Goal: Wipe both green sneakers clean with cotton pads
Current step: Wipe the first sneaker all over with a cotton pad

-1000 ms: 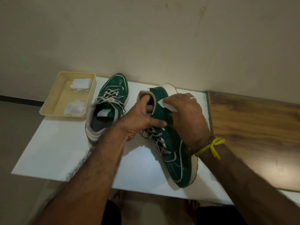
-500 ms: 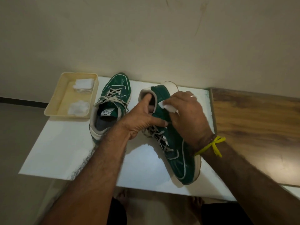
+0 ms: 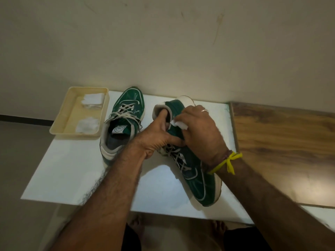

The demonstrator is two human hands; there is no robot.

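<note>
The left hand (image 3: pixel 154 136) gripped the right-side green sneaker (image 3: pixel 192 165) at its collar, fingers tucked inside, the shoe tipped on the table (image 3: pixel 72 174). The right hand (image 3: pixel 201 131) pinched a cotton pad (image 3: pixel 178 123) against its heel side. The other green sneaker (image 3: pixel 125 115) sat just left, beside the tray (image 3: pixel 59 122) with spare pads (image 3: pixel 87 125).

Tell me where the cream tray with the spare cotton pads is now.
In the head view, the cream tray sits at the white board's far left corner, just left of the untouched sneaker.
</note>
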